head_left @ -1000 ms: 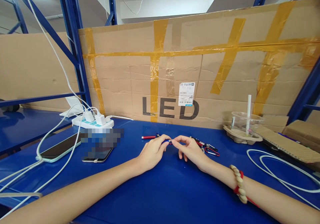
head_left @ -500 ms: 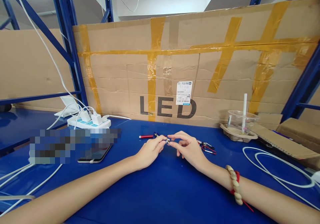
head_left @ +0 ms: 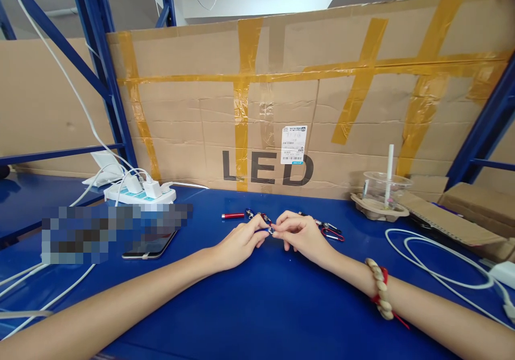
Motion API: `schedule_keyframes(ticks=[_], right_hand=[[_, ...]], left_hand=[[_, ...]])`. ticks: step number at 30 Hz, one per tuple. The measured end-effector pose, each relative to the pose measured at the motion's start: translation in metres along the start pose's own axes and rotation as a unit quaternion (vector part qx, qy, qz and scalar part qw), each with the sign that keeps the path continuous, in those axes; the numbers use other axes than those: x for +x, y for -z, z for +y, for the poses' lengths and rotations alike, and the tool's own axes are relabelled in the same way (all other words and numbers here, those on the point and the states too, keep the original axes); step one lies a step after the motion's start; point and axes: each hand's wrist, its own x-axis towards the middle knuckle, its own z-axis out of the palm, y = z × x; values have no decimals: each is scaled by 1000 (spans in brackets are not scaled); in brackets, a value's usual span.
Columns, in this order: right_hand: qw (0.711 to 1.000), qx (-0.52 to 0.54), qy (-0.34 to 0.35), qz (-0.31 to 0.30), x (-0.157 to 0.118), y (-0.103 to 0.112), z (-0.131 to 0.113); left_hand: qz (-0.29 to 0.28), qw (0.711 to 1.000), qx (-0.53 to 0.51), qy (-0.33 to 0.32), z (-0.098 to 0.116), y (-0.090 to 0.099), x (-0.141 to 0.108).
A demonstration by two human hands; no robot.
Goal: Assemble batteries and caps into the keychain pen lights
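Two bare hands, a left hand point(head_left: 237, 247) and a right hand point(head_left: 308, 239), meeting above a glossy blue table point(head_left: 289, 301).

One small silver-coloured metal piece point(head_left: 271, 230), ring-like as far as it shows, at the meeting point of the fingers. Left fingers: thumb and forefinger closed together on its left side. Right fingers: thumb and forefinger pinching at its right side, the other fingers curled loosely. Exact form and any opening in the piece: too small to tell.

One slim red cylinder with a silver end point(head_left: 233, 216), lying just beyond the left fingers and to their left; small metal fittings point(head_left: 250, 213) beside it, between it and the fingertips. One red metal loop point(head_left: 332, 235) in a group of small dark and silver pieces, to the right of the right fingers, partly behind that hand.

One dark-screened phone point(head_left: 145, 248), flat, well to the left of the fingers. One clear plastic cup with a white straw point(head_left: 388, 183), well to their right and beyond.

Step in hand, by judgement: fine two-handed adjustment of the metal piece. Next move, by judgement: calls for a steady left pinch, with small, precise pressure or turning from the right fingertips.
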Motion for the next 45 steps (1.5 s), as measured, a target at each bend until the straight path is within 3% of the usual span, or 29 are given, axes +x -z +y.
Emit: schedule_keyframes(ticks=[9, 18, 30, 39, 45], right_hand=[[999, 8, -37, -25, -1, -1, -1], [997, -2, -70, -18, 1, 0, 3], [994, -5, -106, -17, 4, 1, 5], [993, -52, -104, -18, 2, -1, 3], [999, -26, -44, 19, 1, -2, -1]], left_hand=[[10, 1000, 21, -19, 1, -1, -1], [69, 997, 23, -12, -1, -4, 2], [68, 996, -12, -64, 3, -2, 2], [83, 994, 71, 5, 8, -2, 1], [68, 994, 84, 18, 7, -2, 0]])
